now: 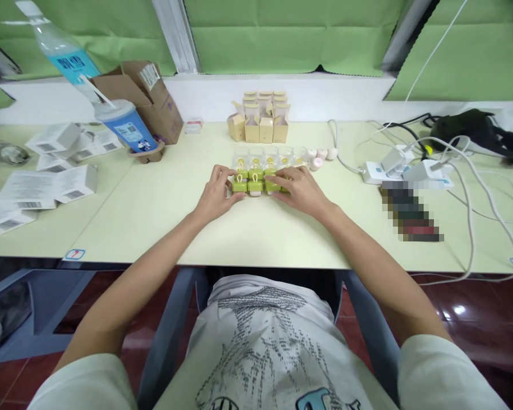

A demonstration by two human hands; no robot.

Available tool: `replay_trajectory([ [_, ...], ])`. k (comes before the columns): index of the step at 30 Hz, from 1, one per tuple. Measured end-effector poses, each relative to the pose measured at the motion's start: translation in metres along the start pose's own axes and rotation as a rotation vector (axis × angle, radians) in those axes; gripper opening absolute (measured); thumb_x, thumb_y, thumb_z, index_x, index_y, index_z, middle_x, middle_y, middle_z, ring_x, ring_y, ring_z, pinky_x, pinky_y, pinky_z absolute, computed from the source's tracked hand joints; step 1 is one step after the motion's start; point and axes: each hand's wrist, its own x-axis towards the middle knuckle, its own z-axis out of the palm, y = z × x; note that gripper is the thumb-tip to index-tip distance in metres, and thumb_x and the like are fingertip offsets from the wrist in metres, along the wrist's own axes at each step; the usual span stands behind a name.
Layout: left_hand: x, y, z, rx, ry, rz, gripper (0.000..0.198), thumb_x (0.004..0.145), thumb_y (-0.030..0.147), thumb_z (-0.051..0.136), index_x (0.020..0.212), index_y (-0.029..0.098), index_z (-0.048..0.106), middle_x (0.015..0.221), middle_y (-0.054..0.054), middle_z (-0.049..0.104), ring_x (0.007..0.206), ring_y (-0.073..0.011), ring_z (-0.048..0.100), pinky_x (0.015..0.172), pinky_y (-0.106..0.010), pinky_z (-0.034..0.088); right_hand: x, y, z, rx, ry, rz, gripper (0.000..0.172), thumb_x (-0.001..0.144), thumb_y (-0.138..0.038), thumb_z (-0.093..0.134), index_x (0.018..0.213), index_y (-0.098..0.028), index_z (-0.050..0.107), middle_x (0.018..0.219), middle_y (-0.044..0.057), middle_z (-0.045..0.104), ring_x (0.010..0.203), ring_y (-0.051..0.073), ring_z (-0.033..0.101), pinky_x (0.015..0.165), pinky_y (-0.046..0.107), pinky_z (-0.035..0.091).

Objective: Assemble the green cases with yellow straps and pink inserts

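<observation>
At the middle of the pale yellow-green tabletop [154, 228], just in front of a row of clear plastic containers [270, 154], small lime-green, square-topped pieces with cream loops [255, 186] stand packed in two rows. Both forearms reach forward and converge there. The left hand [216, 193] curls around the left end, thumb low at the near edge, index finger towards the far side; the right hand [302, 191] arches palm down over the right end, fingers pointing inward. Both touch the pieces; whether either grasps or merely presses cannot be told. Right fingers hide several pieces, and a pixelated patch [410, 212] farther right is unreadable.
</observation>
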Motion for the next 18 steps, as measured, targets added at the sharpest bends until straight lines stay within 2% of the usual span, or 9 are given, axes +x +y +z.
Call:
replay_trajectory([
  [3,0.0,0.002,-0.001,0.023,0.014,0.021,0.085,0.092,0.097,0.061,0.131,0.022,0.069,0.136,-0.016,0.062,0.08,-0.018,0.066,0.076,-0.038,0.062,0.001,-0.001,0.005,0.008,0.008,-0.007,0.036,0.11,-0.027,0.062,0.141,-0.022,0.08,0.136,0.02,0.078,0.125,0.038,0.068,0.104,0.051,0.045],
  [6,0.0,0.002,0.0,0.036,0.04,0.043,0.082,0.093,0.097,0.061,0.12,0.021,0.074,0.134,-0.016,0.063,0.075,-0.016,0.063,0.076,-0.038,0.062,0.002,-0.001,0.01,0.031,0.037,0.013,0.031,0.111,-0.029,0.063,0.133,-0.021,0.083,0.132,0.019,0.079,0.123,0.037,0.069,0.105,0.053,0.047],
  [11,0.0,0.001,0.001,0.03,0.071,0.049,0.078,0.093,0.096,0.062,0.107,0.02,0.074,0.132,-0.015,0.064,0.074,-0.0152,0.062,0.077,-0.038,0.063,0.003,0.001,0.016,0.07,0.089,0.051,0.029,0.109,-0.031,0.068,0.13,-0.018,0.084,0.131,0.019,0.079,0.121,0.036,0.072,0.107,0.054,0.05],
  [18,0.0,0.004,-0.002,0.087,0.043,0.04,0.082,0.094,0.096,0.06,0.119,0.02,0.074,0.137,-0.016,0.065,0.07,-0.014,0.061,0.077,-0.038,0.061,0.003,-0.001,0.015,0.074,0.071,0.056,0.026,0.109,-0.03,0.071,0.13,-0.017,0.08,0.133,0.02,0.077,0.123,0.037,0.072,0.107,0.051,0.05],
])
